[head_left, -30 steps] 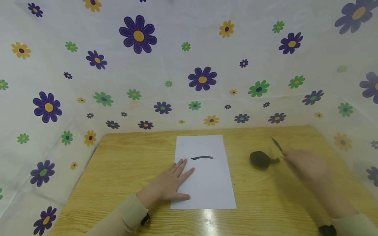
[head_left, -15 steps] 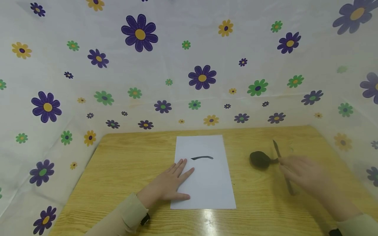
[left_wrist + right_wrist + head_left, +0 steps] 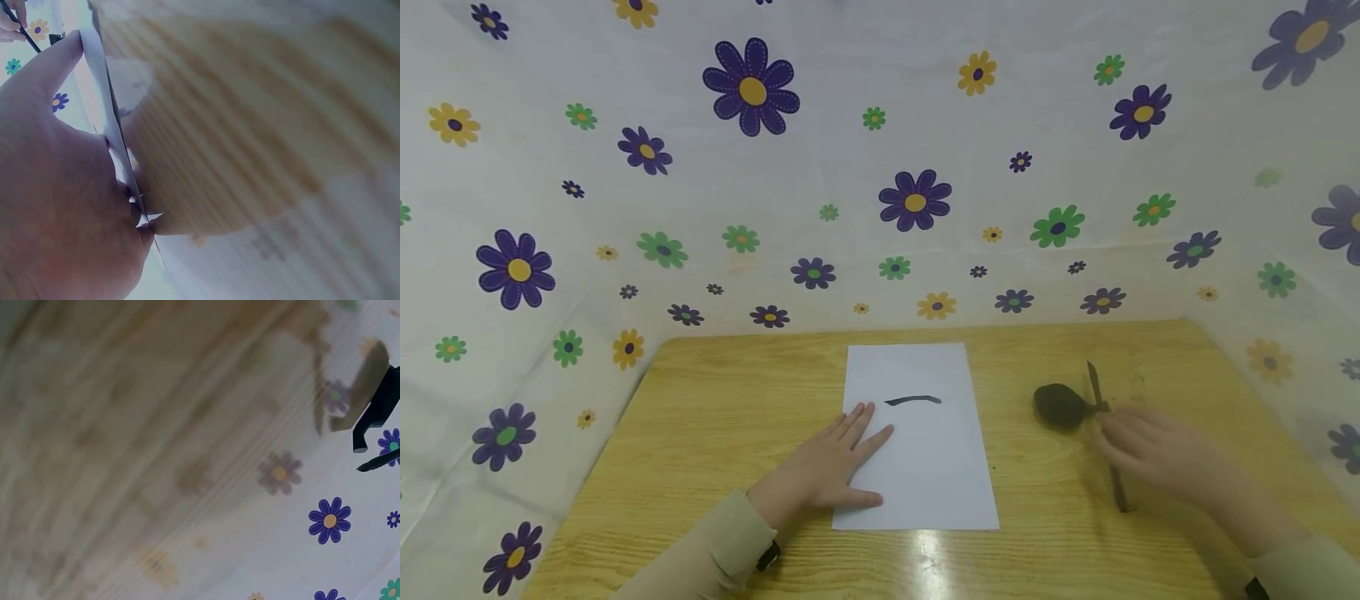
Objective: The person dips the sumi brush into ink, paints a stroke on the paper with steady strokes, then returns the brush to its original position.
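My left hand point(image 3: 820, 467) lies flat with spread fingers on the left side of a white sheet of paper point(image 3: 940, 475). One black, slightly curved stroke point(image 3: 913, 401) crosses the sheet's upper half. At the right, my right hand point(image 3: 1165, 450) pinches a dark brush point(image 3: 1094, 385), its pointed tip away from me. The brush crosses the short handle of a round black dish point(image 3: 1058, 407); whether they touch I cannot tell. The right wrist view shows the brush tip point(image 3: 373, 464) beside the dish point(image 3: 382, 403), while the hand itself is out of that view.
A glossy wood-grain table point(image 3: 737, 400) bears everything. White cloth with printed flowers point(image 3: 820, 150) hangs behind and at both sides. A small dark speck point(image 3: 995, 467) lies right of the paper. Both wrists carry dark bands point(image 3: 767, 556).
My right hand has moved down and slightly left with the brush, which has swung to a steeper line over the dish's handle. My left hand and the paper stay put.
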{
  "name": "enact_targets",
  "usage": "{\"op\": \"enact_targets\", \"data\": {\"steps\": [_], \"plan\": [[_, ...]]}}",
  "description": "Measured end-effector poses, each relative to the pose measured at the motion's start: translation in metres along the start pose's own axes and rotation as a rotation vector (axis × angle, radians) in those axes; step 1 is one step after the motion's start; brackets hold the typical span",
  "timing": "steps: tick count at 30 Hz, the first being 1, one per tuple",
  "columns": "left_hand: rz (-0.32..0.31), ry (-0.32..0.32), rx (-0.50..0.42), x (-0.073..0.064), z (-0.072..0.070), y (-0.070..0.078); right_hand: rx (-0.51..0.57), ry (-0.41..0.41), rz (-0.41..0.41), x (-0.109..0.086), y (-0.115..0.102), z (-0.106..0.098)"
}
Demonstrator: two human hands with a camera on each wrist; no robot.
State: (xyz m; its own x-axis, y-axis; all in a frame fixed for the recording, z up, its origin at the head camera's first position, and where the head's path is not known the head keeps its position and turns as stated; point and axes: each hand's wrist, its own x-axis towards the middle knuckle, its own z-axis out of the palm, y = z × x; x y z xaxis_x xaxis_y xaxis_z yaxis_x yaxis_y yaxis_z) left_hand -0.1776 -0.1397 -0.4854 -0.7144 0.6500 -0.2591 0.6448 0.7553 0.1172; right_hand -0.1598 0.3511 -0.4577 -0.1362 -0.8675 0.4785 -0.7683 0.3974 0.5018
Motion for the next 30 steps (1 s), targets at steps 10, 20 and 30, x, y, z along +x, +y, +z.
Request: {"op": "enact_targets", "data": {"steps": [10,20,30], "plan": [[0.003,0.002,0.002,0.000,-0.001,0.000,-0.087,-0.110,-0.116,0.000,-0.001,0.005],[0.004,0.003,-0.004,0.000,0.000,-0.001,-0.127,-0.229,-0.178,0.002,-0.002,0.007],[0.002,0.005,-0.001,0.001,0.002,-0.002,-0.166,-0.213,-0.187,-0.005,-0.003,0.016]]}}
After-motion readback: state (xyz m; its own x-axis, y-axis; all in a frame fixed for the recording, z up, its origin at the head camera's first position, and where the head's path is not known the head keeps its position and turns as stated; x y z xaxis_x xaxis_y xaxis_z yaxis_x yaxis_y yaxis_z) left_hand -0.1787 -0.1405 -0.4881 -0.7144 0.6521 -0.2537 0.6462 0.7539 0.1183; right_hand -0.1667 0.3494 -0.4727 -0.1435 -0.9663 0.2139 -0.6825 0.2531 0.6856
